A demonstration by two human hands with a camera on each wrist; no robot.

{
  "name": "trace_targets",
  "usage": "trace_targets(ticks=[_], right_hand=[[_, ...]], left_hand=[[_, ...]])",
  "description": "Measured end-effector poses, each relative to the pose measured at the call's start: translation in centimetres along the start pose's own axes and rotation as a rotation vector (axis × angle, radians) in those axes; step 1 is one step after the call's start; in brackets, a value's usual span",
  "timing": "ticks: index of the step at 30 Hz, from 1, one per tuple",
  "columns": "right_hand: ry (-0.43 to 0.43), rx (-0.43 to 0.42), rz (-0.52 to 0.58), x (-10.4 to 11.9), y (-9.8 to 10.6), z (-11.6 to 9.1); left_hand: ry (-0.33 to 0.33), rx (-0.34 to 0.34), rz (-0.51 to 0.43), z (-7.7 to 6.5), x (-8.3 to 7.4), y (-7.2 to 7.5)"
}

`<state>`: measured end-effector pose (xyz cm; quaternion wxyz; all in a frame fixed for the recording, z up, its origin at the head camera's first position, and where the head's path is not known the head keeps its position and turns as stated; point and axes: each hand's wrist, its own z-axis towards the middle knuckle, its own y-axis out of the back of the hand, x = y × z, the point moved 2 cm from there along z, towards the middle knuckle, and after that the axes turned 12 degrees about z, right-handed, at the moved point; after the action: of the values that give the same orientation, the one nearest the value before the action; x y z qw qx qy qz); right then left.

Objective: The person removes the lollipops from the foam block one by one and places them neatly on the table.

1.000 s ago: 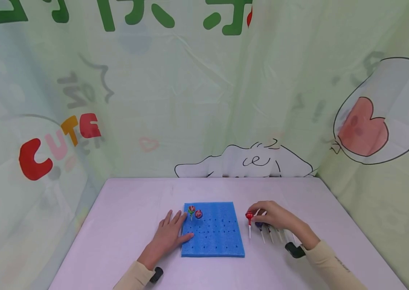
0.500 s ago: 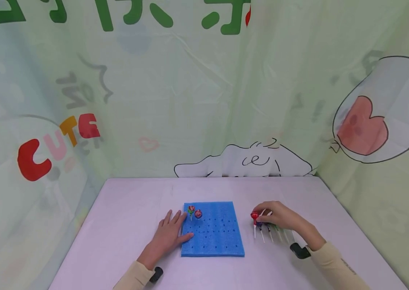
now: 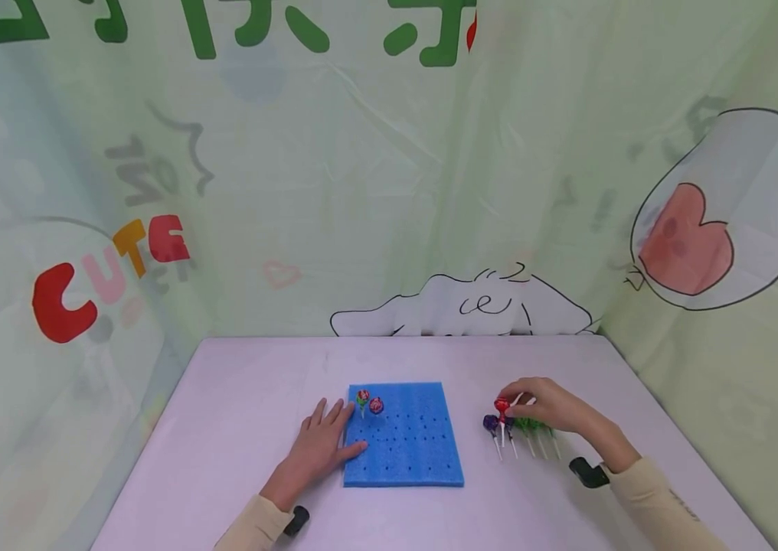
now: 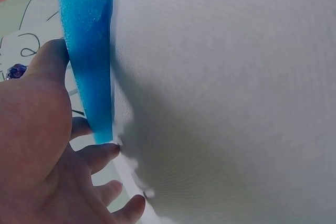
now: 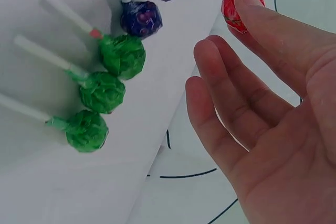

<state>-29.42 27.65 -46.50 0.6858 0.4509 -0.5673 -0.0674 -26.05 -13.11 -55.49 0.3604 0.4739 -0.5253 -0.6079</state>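
My right hand (image 3: 547, 402) pinches a red-wrapped lollipop (image 5: 231, 11) by its head between thumb and index finger, its white stick pointing down in the head view. The lollipop is over the row of lollipops on the table, overlapping two purple lollipops (image 3: 491, 422) in the head view. Beside these lie three green lollipops (image 5: 122, 56), sticks toward me. My left hand (image 3: 320, 448) rests at the left edge of a blue foam board (image 3: 423, 474), fingers spread and thumb on its top. Two lollipops stand in the board's far left corner, one red and green (image 3: 362, 397), the other reddish purple (image 3: 377, 405).
Rows of small holes cover the board. The pale table (image 3: 258, 367) ends at a printed curtain (image 3: 389, 191) at the back and sides. A black strap device (image 3: 589, 473) sits at my right wrist, another (image 3: 297, 520) at my left.
My right hand has moved right with the red lollipop, from beside the row to over the purple lollipops, uncovering the leftmost purple one. My left hand and the board stay put.
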Motion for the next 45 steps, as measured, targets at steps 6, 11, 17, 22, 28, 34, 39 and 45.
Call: trace_targets(ticks=[6,11,17,22,28,34,39,45], right_hand=[[-0.027,-0.001,-0.013,-0.9,0.5,-0.7],[-0.008,-0.005,-0.013,-1.1,1.2,-1.4],[-0.032,-0.019,-0.025,-1.3,2.1,-2.2],[-0.06,-0.03,-0.034,-2.0,2.8,-2.6],[-0.088,-0.025,-0.033,-2.6,3.5,-3.1],[-0.108,0.008,-0.044,-3.3,4.2,-3.6],[-0.121,0.012,-0.061,-3.8,4.8,-3.7],[-0.182,0.021,-0.042,-4.3,4.8,-3.8]], left_hand=[[-0.002,0.01,-0.008,-0.3,-0.1,0.3],[-0.002,0.004,-0.006,-0.2,-0.1,0.2],[-0.004,0.0,-0.014,-0.3,-0.2,0.2],[-0.007,-0.009,-0.002,-0.2,0.0,-0.1],[0.0,-0.015,0.006,-0.1,0.0,0.0],[-0.004,-0.01,-0.002,-0.3,-0.2,0.4],[-0.006,-0.013,-0.008,-0.4,-0.2,0.6],[-0.008,-0.015,-0.01,-0.3,-0.2,0.6]])
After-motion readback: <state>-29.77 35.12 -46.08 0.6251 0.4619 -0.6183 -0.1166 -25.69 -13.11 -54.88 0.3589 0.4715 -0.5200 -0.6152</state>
